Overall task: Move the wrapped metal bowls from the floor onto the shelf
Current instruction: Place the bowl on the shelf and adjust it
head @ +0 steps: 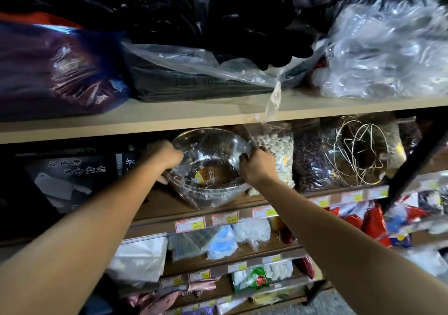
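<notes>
A metal bowl wrapped in clear plastic [210,152] stands tilted on its edge on the brown shelf [160,205], its open side facing me. A yellow sticker shows inside it. My left hand [162,157] grips the bowl's left rim. My right hand [257,166] grips its right rim. Both arms reach up and forward to the shelf. The floor and any other bowls are out of view.
Black knife boxes [72,176] sit left of the bowl. Bags of white beans [278,154] and dark beans [311,159] stand right of it, then a wire rack [358,149]. The upper shelf board [194,116] holds plastic-wrapped bundles just above. Price tags line the shelf edge; packets fill lower shelves.
</notes>
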`<control>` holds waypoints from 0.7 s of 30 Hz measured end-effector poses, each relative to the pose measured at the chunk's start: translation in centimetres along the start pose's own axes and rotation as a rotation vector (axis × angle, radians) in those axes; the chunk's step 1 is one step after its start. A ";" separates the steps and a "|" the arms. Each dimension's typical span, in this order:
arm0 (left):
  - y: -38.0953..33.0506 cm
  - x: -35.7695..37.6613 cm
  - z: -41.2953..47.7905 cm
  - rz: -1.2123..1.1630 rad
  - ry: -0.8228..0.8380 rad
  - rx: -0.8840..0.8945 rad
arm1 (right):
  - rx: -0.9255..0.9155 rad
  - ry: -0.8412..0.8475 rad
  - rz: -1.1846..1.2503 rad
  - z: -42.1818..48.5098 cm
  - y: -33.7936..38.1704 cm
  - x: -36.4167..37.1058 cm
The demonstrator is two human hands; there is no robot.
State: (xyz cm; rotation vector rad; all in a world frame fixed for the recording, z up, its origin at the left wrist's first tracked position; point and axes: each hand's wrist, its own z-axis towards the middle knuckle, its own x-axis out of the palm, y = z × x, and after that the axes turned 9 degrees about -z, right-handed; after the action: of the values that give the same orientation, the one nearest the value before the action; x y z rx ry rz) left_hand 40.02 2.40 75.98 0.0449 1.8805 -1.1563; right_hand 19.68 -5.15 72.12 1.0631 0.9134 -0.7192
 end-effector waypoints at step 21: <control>1.3 2.4 -1.9 0.376 -0.109 0.131 | -0.163 0.120 -0.081 -2.5 -0.7 -0.3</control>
State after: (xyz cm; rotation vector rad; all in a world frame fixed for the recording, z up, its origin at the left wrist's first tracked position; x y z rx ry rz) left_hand 37.97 3.57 73.66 0.3841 1.6122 -0.9961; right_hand 18.23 -2.99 71.61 0.9368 1.1050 -0.6409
